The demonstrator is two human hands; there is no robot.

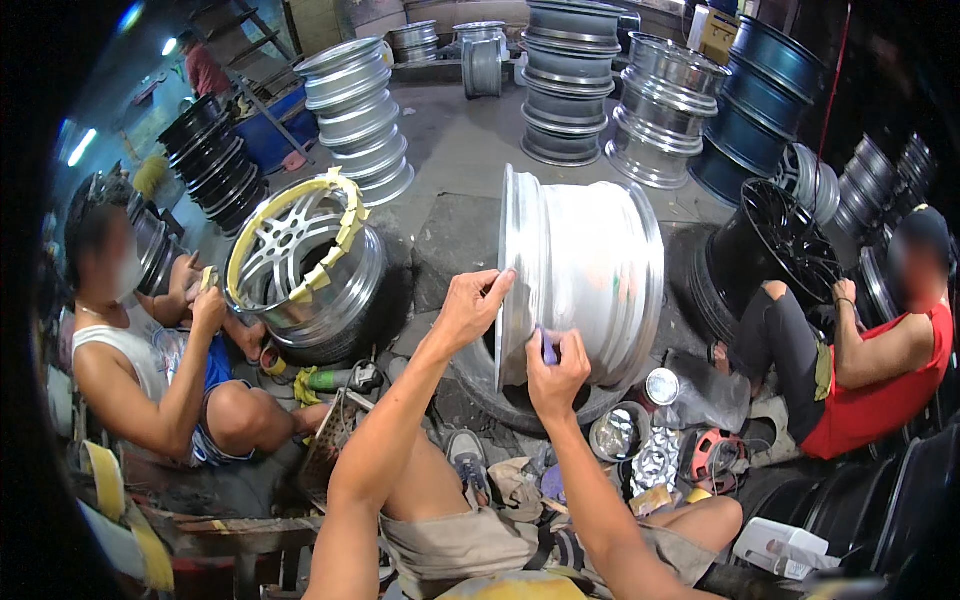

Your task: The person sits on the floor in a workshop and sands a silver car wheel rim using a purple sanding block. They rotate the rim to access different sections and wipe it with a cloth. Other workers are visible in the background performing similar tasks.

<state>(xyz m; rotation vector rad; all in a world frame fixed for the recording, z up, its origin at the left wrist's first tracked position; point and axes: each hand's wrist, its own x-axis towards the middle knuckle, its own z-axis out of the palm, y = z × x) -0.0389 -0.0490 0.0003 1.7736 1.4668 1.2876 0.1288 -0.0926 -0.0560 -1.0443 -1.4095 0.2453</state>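
Observation:
A silver metal wheel rim (600, 277) stands on its side before me, resting on a tire (480, 390) that lies on the floor. My left hand (476, 304) grips the near edge of the rim with thumb and fingers. Lower down, my right hand (556, 367) holds a small purple tool (549, 346), possibly a scraper, with its tip at the rim's barrel just inside that edge. My fingers hide part of the tool. An open can (661, 388) and a plastic tub (619, 431) with foil in it stand right of my right forearm.
At the left, a person (142, 360) sits by a spoked rim edged with yellow masking tape (334, 259). A person in red (877, 375) holds a black rim (787, 247) at the right. Stacked rims (360, 120) stand behind. A green angle grinder (341, 379) lies at left.

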